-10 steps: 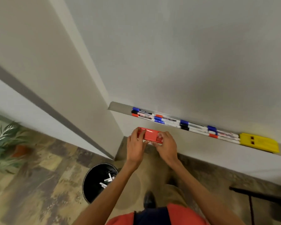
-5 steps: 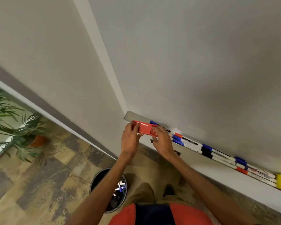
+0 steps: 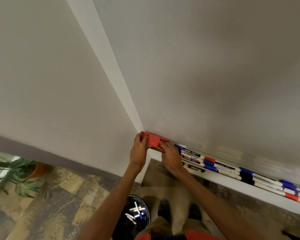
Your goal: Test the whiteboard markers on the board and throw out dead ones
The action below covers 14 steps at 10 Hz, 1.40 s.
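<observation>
The whiteboard [image 3: 215, 66] fills the upper right, its pale frame running down to a corner beside the plain wall [image 3: 42, 66]. Below is a patchy brown floor [image 3: 50, 205]. A long ledge [image 3: 249, 189] runs along the bottom edge of the whiteboard. A potted plant [image 3: 16, 170] stands on the floor at the far left.

A black bin [image 3: 121, 227] sits on the floor below the hands, partly hidden by the left forearm, with several thrown-out markers [image 3: 137, 209] lying in it. The person's dark shoes [image 3: 164, 208] stand just beside it.

A row of markers [image 3: 223, 168] with blue, red and black caps lies end to end on the ledge, stretching away to the right.

A red eraser [image 3: 153, 139] is at the left end of the ledge, against the corner of the whiteboard. The left hand [image 3: 139, 149] grips its left end with fingers curled over it. The right hand [image 3: 171, 156] holds the right end, fingers on top and thumb below.
</observation>
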Each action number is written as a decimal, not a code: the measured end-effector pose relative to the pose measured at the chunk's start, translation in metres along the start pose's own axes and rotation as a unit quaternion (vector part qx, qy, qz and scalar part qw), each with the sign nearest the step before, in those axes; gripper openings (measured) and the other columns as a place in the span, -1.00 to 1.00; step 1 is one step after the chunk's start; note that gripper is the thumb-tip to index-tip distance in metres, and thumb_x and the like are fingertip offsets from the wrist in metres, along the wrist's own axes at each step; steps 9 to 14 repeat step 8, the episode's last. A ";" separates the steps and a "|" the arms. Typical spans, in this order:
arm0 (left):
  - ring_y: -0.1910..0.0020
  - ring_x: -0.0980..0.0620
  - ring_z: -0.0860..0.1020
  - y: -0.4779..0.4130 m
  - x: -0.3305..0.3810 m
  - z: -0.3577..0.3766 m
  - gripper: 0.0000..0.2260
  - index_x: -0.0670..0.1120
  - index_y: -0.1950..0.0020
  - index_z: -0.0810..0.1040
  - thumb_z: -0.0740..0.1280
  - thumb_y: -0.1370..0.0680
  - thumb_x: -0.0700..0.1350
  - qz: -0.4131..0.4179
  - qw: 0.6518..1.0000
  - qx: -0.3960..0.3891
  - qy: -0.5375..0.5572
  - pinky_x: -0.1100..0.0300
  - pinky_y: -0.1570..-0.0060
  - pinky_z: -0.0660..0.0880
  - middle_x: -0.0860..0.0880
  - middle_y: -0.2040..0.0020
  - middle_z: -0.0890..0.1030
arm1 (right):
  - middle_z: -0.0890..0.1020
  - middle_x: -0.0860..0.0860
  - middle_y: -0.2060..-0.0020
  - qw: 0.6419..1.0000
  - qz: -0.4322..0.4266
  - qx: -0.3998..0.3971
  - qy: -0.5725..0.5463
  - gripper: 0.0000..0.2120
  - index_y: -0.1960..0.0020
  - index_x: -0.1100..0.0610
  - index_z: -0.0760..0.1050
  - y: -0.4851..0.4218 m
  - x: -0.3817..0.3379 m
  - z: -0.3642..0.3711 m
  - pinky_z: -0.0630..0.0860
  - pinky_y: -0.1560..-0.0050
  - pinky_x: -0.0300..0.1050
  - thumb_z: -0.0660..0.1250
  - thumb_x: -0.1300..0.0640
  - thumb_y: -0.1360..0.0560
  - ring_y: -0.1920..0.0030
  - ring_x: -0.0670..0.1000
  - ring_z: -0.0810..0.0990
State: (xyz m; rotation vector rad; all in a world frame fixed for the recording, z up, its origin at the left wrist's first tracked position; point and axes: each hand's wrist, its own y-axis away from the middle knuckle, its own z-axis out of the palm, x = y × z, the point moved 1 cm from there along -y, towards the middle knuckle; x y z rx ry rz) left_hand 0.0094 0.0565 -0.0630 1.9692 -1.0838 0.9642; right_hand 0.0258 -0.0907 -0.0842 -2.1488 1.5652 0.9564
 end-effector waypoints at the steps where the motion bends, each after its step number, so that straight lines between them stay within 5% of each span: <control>1: -0.06 0.13 0.62 -0.006 -0.012 0.003 -0.80 0.23 -0.21 0.47 0.16 -0.65 0.19 -0.005 0.999 -0.024 0.031 -0.03 -0.16 0.59 0.19 -0.04 0.61 | 0.52 0.15 -0.33 1.000 0.011 -0.001 0.026 -0.42 -0.44 0.18 0.40 -0.001 0.002 0.007 0.34 -0.39 0.07 0.29 0.39 -0.43 -0.33 0.16 0.46; 3: -0.14 0.11 0.60 0.000 -0.015 0.010 -0.71 0.05 -0.35 0.45 0.14 -0.69 0.11 0.054 0.994 -0.074 0.054 0.11 -0.15 0.59 0.04 -0.18 0.59 | 0.59 0.11 -0.25 0.995 0.044 0.067 0.055 -0.43 -0.37 0.16 0.48 0.011 0.012 0.011 0.30 -0.41 0.05 0.33 0.44 -0.38 -0.27 0.15 0.53; 4: -0.14 0.04 0.59 -0.004 -0.015 0.010 -0.76 0.02 -0.31 0.47 0.15 -0.69 0.04 0.088 0.992 -0.079 -0.034 0.21 -0.09 0.59 0.00 -0.16 0.58 | 0.58 0.11 -0.26 0.995 0.052 0.070 0.056 -0.40 -0.38 0.15 0.46 0.015 0.011 0.009 0.29 -0.42 0.04 0.39 0.42 -0.37 -0.27 0.15 0.51; 6: -0.28 -0.05 0.47 -0.002 -0.027 0.011 -0.60 -0.12 -0.43 0.38 0.29 -0.64 -0.01 0.212 0.944 -0.100 -0.233 0.06 -0.28 0.50 -0.10 -0.39 0.41 | 0.56 0.09 -0.25 0.992 0.070 0.090 0.049 -0.49 -0.36 0.13 0.45 0.023 0.007 -0.004 0.28 -0.42 0.05 0.38 0.32 -0.42 -0.30 0.12 0.47; 8: -0.32 -0.08 0.46 0.020 -0.010 0.030 -0.64 -0.10 -0.41 0.41 0.23 -0.66 0.03 0.255 0.944 -0.068 -0.200 -0.05 -0.32 0.48 -0.09 -0.36 0.46 | 0.56 0.13 -0.23 0.983 0.084 0.158 0.033 -0.64 -0.32 0.16 0.45 0.037 0.014 -0.019 0.41 -0.36 0.09 0.34 0.18 -0.55 -0.26 0.14 0.50; 14: -0.32 -0.08 0.46 0.020 -0.010 0.030 -0.64 -0.10 -0.41 0.41 0.23 -0.66 0.03 0.255 0.944 -0.068 -0.200 -0.05 -0.32 0.48 -0.09 -0.36 0.46 | 0.56 0.13 -0.23 0.983 0.084 0.158 0.033 -0.64 -0.32 0.16 0.45 0.037 0.014 -0.019 0.41 -0.36 0.09 0.34 0.18 -0.55 -0.26 0.14 0.50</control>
